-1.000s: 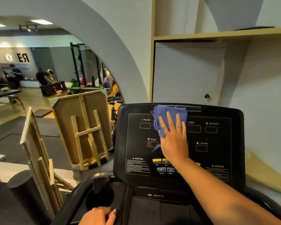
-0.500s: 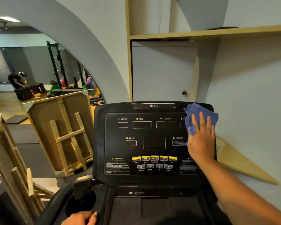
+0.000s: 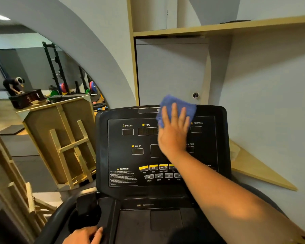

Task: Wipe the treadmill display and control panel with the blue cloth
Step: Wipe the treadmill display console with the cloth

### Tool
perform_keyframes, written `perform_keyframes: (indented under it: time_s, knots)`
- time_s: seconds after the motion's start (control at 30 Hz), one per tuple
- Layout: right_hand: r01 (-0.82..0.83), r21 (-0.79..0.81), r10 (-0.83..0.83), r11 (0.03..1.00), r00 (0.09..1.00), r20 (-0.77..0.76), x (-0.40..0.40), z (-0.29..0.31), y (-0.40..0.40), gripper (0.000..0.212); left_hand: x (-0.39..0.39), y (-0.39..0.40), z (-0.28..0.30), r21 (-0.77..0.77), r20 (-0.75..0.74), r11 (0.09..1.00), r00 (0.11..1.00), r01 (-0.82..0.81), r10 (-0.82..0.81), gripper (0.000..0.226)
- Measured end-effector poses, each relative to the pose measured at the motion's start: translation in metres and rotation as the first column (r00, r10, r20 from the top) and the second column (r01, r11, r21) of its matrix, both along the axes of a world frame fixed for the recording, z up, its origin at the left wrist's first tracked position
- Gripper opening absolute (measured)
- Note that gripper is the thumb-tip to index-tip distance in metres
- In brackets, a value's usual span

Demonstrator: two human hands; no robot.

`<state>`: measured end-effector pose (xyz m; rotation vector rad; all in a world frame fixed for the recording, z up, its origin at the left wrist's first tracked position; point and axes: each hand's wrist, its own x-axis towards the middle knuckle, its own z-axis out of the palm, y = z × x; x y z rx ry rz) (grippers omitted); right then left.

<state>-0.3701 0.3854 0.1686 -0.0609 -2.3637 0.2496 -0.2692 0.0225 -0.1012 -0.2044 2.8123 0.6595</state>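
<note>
While flat on soft blue cloth (image 3: 176, 106), right hand (image 3: 173, 136), glossy black panel (image 3: 206, 152).

The blue cloth (image 3: 176, 107) lies flat and bunched on the top of the black treadmill panel (image 3: 128, 155)

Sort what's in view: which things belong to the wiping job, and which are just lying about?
Part of the job: blue cloth, treadmill panel, right hand pressing the cloth, left hand low on the treadmill.

Lying about: wooden frames, shelf, weight rack.
</note>
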Motion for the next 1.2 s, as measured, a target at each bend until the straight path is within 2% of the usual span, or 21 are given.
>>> perform_keyframes:
  time_s: [0.03,0.07,0.1,0.13,0.17,0.2,0.27,0.3,0.33,0.4,0.47,0.5,0.57,0.63,0.7,0.77,0.87,0.97,1.03,1.13,1.2]
  knots:
    - [-0.069,0.083,0.068,0.994,0.998,0.006,-0.002,-0.001,-0.021,0.063,0.019,0.014,0.041,0.001,0.01,0.998,0.998,0.065,-0.065,0.031]
    - [-0.14,0.165,0.14,0.976,0.99,0.012,-0.003,-0.004,-0.041,0.065,0.035,0.033,0.078,0.021,-0.057,0.997,0.996,0.071,-0.07,0.028]
    - [-0.215,0.239,0.214,0.947,0.976,0.03,-0.002,-0.01,-0.058,0.068,0.041,0.049,0.097,-0.052,-0.041,0.994,0.994,0.098,-0.1,0.024]
    - [-0.295,0.31,0.288,0.904,0.955,0.068,0.0,-0.018,-0.072,0.07,0.036,0.047,0.091,-0.067,-0.118,0.996,0.99,0.065,-0.072,0.025]
    - [-0.38,0.379,0.36,0.844,0.924,0.125,0.004,-0.03,-0.08,0.071,0.035,0.048,0.093,-0.089,-0.133,0.995,0.989,0.051,-0.063,0.028]
    - [-0.46,0.441,0.423,0.771,0.887,0.185,0.01,-0.042,-0.081,0.071,0.04,0.045,0.096,-0.045,-0.118,0.999,0.993,-0.022,0.017,0.029]
    - [-0.557,0.52,0.495,0.648,0.826,0.268,0.025,-0.067,-0.062,0.068,0.038,0.037,0.078,-0.039,-0.24,0.999,0.971,-0.016,0.006,0.031]
    - [-0.574,0.536,0.507,0.619,0.813,0.286,0.032,-0.077,-0.045,0.065,0.045,0.036,0.081,-0.093,-0.252,0.995,0.966,0.041,-0.063,0.032]
    - [-0.57,0.546,0.501,0.614,0.816,0.289,0.039,-0.086,-0.024,0.064,0.052,0.04,0.088,-0.061,-0.264,0.998,0.964,0.014,-0.03,0.033]
    - [-0.51,0.571,0.448,0.643,0.855,0.26,0.052,-0.097,0.023,0.066,0.051,0.037,0.087,-0.054,-0.213,0.998,0.977,0.019,-0.03,0.035]
    - [-0.395,0.549,0.36,0.737,0.916,0.176,0.061,-0.097,0.073,0.072,0.053,0.038,0.086,-0.072,-0.177,0.997,0.983,0.031,-0.043,0.037]
    - [-0.32,0.483,0.294,0.815,0.947,0.132,0.061,-0.089,0.095,0.074,0.055,0.039,0.091,-0.094,-0.156,0.995,0.987,0.036,-0.05,0.038]
    - [-0.142,0.251,0.132,0.958,0.99,0.057,0.055,-0.065,0.124,0.073,0.055,0.041,0.092,-0.078,-0.145,0.996,0.988,0.043,-0.054,0.04]
    - [0.028,0.03,-0.029,0.999,1.0,0.008,0.039,-0.037,0.124,0.063,0.056,0.042,0.094,-0.091,-0.139,0.995,0.988,0.05,-0.062,0.042]
    - [0.128,-0.09,-0.129,0.988,0.992,-0.003,0.019,-0.014,0.096,0.06,0.056,0.04,0.094,-0.082,-0.152,0.995,0.986,0.053,-0.065,0.044]
    - [0.101,-0.094,-0.102,0.99,0.995,-0.009,0.003,0.0,0.048,0.06,0.059,0.04,0.095,-0.082,-0.176,0.995,0.981,0.061,-0.075,0.045]
    - [-0.069,0.128,0.069,0.989,0.998,0.001,-0.012,0.008,-0.037,0.063,0.061,0.042,0.096,-0.076,-0.164,0.995,0.983,0.064,-0.076,0.045]
    - [-0.281,0.295,0.273,0.913,0.96,0.066,-0.013,-0.002,-0.115,0.069,0.058,0.041,0.097,-0.081,-0.157,0.995,0.985,0.054,-0.066,0.048]
    - [-0.457,0.411,0.422,0.789,0.889,0.178,-0.005,-0.024,-0.144,0.069,0.058,0.042,0.096,-0.082,-0.161,0.995,0.985,0.051,-0.063,0.049]
    - [-0.63,0.542,0.546,0.557,0.769,0.333,0.011,-0.066,-0.143,0.063,0.061,0.039,0.093,-0.096,-0.191,0.994,0.979,0.056,-0.074,0.049]
    - [-0.695,0.538,0.582,0.477,0.708,0.4,0.021,-0.082,-0.119,0.06,0.064,0.037,0.091,-0.103,-0.22,0.993,0.972,0.064,-0.086,0.047]
